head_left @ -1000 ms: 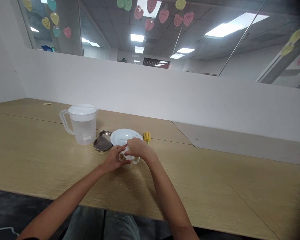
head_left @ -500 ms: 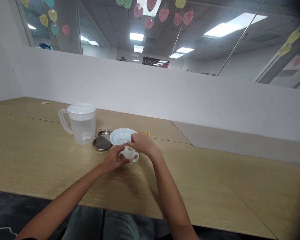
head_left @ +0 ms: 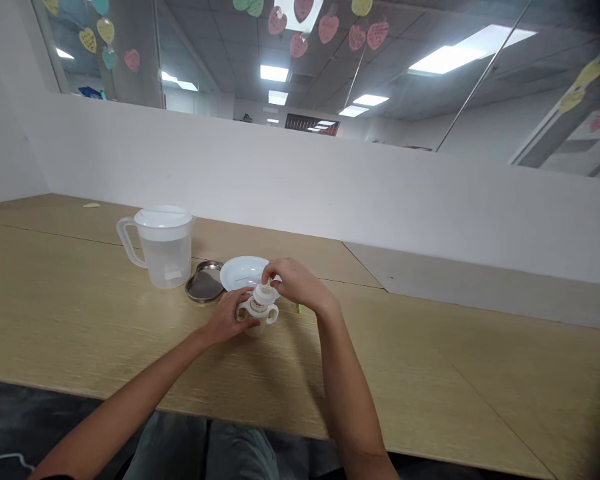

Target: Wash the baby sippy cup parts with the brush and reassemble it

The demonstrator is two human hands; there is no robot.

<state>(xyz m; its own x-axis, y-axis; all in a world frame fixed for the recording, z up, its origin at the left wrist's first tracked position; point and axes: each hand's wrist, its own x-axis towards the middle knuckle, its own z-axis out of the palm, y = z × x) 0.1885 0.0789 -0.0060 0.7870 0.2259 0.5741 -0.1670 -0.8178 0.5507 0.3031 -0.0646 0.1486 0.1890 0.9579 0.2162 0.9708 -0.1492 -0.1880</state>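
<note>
A small clear bottle [head_left: 255, 329] with white side handles stands on the wooden table, and my left hand [head_left: 229, 316] is wrapped round its left side. Just above the bottle's mouth is a white cap [head_left: 264, 294], tilted, pinched at its top by my right hand [head_left: 291, 280]. Whether the cap touches the bottle's rim is hard to tell. Behind my hands lies a white plate [head_left: 240, 271], its right part hidden by my right hand. A round metal dish [head_left: 205, 283] sits left of the plate.
A lidded translucent pitcher [head_left: 167, 250] holding clear liquid stands at the left, its handle to the left. A small flat piece [head_left: 91, 205] lies far back left. A white wall [head_left: 280, 180] rises behind the table [head_left: 420, 373]. Something green shows beside my right hand.
My right hand has moved slightly right, and the white cap now shows under its fingers above the bottle. My left hand has stayed on the bottle. The yellow thing behind my right hand is now hidden.
</note>
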